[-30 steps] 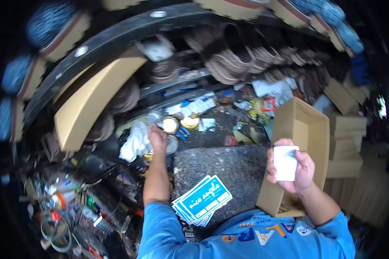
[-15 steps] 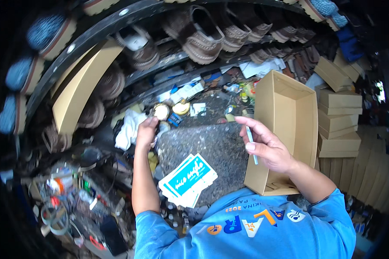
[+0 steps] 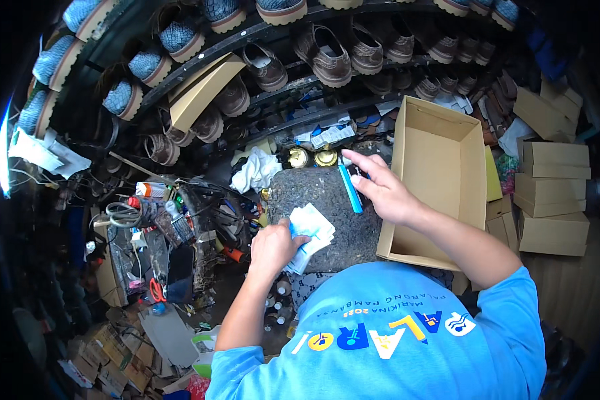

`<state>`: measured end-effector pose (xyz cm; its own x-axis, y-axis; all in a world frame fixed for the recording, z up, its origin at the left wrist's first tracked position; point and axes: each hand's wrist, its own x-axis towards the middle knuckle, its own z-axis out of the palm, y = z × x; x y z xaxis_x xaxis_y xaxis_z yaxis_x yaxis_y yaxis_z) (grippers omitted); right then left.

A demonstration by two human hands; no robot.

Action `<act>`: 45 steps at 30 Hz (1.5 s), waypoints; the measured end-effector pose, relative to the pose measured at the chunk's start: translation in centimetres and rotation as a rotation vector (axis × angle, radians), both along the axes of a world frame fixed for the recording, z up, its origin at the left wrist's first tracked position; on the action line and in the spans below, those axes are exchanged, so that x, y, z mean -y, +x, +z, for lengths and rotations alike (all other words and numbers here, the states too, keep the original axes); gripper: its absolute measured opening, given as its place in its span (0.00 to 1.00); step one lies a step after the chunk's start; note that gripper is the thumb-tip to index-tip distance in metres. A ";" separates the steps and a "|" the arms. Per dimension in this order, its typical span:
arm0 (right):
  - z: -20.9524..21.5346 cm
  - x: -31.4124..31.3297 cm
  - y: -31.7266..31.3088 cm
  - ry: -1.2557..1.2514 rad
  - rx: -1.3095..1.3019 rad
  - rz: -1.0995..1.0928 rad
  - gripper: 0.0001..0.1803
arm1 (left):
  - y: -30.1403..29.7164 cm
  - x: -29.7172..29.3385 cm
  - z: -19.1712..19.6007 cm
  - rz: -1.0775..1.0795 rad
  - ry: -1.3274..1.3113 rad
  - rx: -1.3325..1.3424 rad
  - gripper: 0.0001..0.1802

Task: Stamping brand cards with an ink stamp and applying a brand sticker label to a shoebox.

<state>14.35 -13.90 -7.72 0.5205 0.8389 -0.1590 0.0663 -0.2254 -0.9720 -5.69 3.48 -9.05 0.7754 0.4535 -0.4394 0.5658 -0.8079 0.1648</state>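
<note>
My left hand (image 3: 273, 248) is closed on a loose stack of white and pale blue cards (image 3: 313, 230), its thumb across them near the left part of the dark stone block (image 3: 360, 237). In my right hand (image 3: 388, 192), thumb and forefinger pinch a narrow blue card (image 3: 348, 187), seen nearly edge-on above the block. Just right of that hand an open brown cardboard box (image 3: 440, 150) stands tilted, its inside bare. Two round tins (image 3: 326, 158) sit beyond the block, beside a crumpled white cloth (image 3: 257, 170).
Shelves of brown shoes (image 3: 323, 57) and blue textured shoes (image 3: 177, 37) run along the back. A box lid (image 3: 207, 93) leans there. Stacked cardboard boxes (image 3: 553, 193) stand at right. Tools, tape rolls and red-handled scissors (image 3: 157, 290) clutter the left; cardboard scraps (image 3: 113, 353) lie below.
My left hand has come from the block's far left edge down onto the cards and gripped them. My right hand keeps its card, now turned to show blue. The view has shifted.
</note>
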 end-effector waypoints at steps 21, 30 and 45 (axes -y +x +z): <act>3.0 -1.7 -3.8 0.304 -0.557 0.101 0.17 | 2.6 3.5 5.2 0.360 -1.013 0.986 0.11; 5.3 -0.2 -9.1 0.252 -0.391 -0.402 0.17 | 1.4 4.9 5.5 0.350 -0.865 1.104 0.08; 3.7 0.4 -10.1 0.324 -0.478 -0.390 0.16 | 1.0 4.3 5.1 0.000 -0.272 1.094 0.05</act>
